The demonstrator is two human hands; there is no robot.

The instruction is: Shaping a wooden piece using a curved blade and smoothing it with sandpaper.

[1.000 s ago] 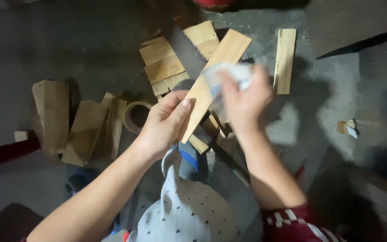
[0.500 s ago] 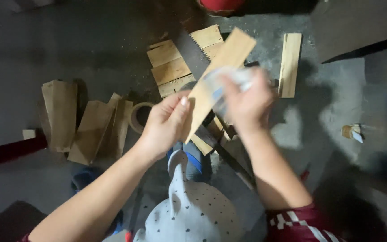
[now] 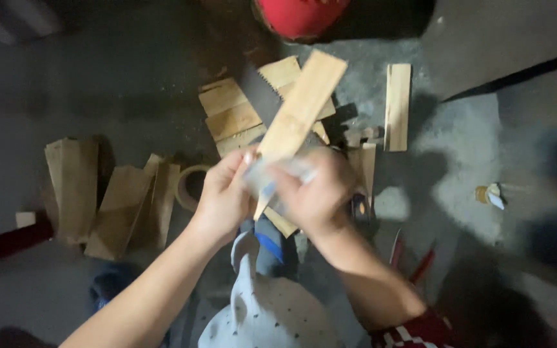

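Wooden strip (image 3: 301, 103) held tilted above floor (image 3: 98, 77), lower end gripped by left hand (image 3: 224, 196). Right hand (image 3: 317, 193) clenched on pale blurred pad (image 3: 278, 173), now low on strip near left hand; a second ago higher up. Rubbing stroke travelling downward. Below: wood offcuts (image 3: 230, 116), tape roll (image 3: 191, 187), saw blade (image 3: 259, 93).

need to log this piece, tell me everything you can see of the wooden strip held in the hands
The wooden strip is a flat, pale board, long and narrow, with a squared upper end. It tilts up and to the right above the floor. The left hand grips its lower end, and the blurred right hand presses something pale against it there.
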